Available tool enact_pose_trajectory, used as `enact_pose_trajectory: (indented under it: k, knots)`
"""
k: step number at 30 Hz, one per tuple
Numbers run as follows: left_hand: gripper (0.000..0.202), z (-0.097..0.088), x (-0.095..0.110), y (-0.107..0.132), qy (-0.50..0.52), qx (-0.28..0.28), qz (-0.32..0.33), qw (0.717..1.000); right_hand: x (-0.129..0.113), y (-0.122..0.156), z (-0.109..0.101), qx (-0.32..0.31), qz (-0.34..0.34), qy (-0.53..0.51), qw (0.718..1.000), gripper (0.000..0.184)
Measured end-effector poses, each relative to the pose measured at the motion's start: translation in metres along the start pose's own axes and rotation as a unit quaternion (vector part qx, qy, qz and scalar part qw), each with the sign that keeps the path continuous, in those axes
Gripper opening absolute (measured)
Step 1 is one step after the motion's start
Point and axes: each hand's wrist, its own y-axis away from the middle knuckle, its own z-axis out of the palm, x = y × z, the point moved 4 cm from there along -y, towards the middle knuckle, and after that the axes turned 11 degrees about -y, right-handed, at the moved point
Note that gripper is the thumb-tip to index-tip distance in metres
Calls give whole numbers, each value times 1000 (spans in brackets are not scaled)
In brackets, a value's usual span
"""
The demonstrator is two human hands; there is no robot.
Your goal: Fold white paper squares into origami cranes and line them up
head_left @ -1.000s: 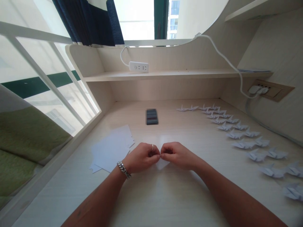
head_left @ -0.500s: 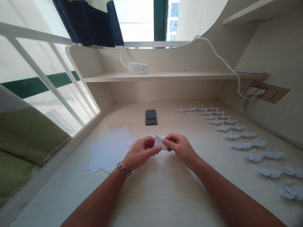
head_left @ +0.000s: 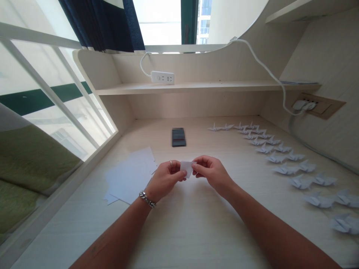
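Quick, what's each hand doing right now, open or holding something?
Left hand: closed, pinching a small folded white paper.
Right hand: closed, pinching the other side of that paper.

Left hand (head_left: 164, 179), right hand (head_left: 211, 173) — raised, close together, both pinching

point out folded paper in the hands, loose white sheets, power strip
folded white paper (head_left: 186, 168): head view, on its exposed middle
loose white paper sheets (head_left: 129, 179): head view, on the top sheet
white power strip (head_left: 162, 77): head view, on its front face

Forward-down head view (1 camera)
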Motion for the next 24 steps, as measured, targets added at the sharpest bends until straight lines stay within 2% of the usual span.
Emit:
enact_pose_trajectory:
  k: [5,9,12,15,19,24]
  knots:
    - [14,3,3,2,2,2,13,1000,1,0,-1,22,-4,-12,1000,31]
    - [19,2,4,2,-33,31,27,999,3,2,2,7,25,-12,1000,30]
    - [20,1,3,2,-50,16,23,998,1,4,3,-14,49,-7,999,28]
    - [23,-2,2,2,-10,-3,2,1000,0,5,3,-17,54,-4,998,26]
    - [29,-8,2,2,62,20,-27,998,-1,4,1,-2,46,-13,999,25]
    - [32,-5,3,3,65,15,-23,998,-2,3,0,12,37,-19,999,25]
